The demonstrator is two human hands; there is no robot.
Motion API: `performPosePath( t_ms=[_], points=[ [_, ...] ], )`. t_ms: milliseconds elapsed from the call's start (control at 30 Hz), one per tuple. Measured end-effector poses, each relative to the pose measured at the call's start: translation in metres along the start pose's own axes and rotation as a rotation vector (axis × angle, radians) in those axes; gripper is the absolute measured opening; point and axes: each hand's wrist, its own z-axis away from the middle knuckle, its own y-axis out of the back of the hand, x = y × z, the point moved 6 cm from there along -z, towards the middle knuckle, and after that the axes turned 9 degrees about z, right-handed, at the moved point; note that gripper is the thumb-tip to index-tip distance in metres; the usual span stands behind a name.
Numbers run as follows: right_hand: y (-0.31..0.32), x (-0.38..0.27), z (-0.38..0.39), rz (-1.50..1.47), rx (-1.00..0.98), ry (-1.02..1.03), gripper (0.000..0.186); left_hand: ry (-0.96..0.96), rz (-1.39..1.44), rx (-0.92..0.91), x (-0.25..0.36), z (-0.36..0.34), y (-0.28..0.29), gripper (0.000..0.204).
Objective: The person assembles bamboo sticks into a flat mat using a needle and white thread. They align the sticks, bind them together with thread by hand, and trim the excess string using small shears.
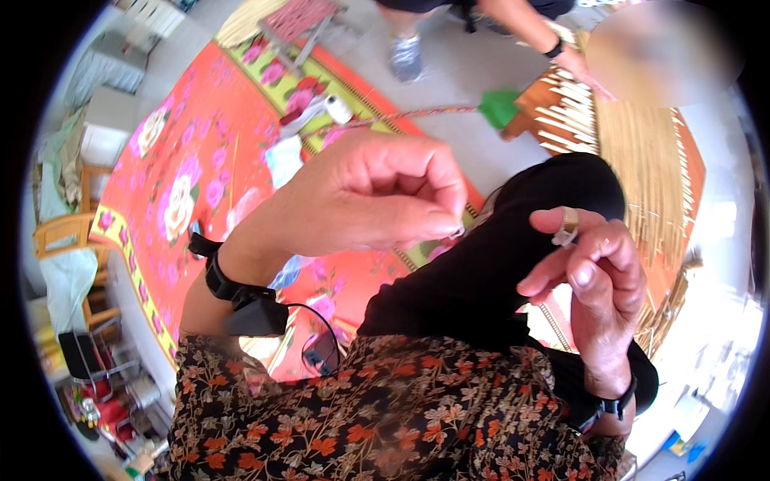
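The left hand had its thumb and forefinger pinched together on a small pale bit, above the black-trousered leg. The right hand, well apart on the right, was half curled; whether it gripped anything could not be told. A gold ring circled one finger. Red flowered cloth lay left; a co-worker's hand was at the far right near a slatted mat.
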Motion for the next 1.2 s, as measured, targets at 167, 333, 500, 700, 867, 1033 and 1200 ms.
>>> performPosePath(
  t_ms=[167,333,500,700,867,1033,1200],
  points=[
    [0.029,-0.009,0.027,-0.093,0.11,0.124,0.01,0.051,0.163,-0.16,0.009,-0.062,-0.065,0.005],
    [0.085,0.002,0.068,-0.232,0.253,0.205,0.012,0.079,-0.06,-0.434,0.016,-0.117,-0.151,0.007],
    [0.126,0.03,0.13,-0.353,0.333,0.141,0.013,0.221,-0.007,-0.553,-0.015,-0.14,-0.203,0.005],
    [0.176,0.044,0.167,-0.511,0.586,0.45,0.013,0.433,-0.268,-0.89,-0.074,-0.15,-0.248,0.021],
    [0.198,0.06,0.18,-0.782,0.486,0.557,0.02,0.195,-0.043,-0.727,-0.101,-0.192,-0.272,0.029],
    [0.221,0.064,0.174,-0.69,0.49,0.503,0.018,0.21,0.099,-0.756,-0.092,-0.215,-0.309,0.036],
    [0.218,0.085,0.183,-0.607,0.536,0.495,0.012,0.184,-0.009,-0.661,-0.114,-0.229,-0.311,0.01]
  ],
)
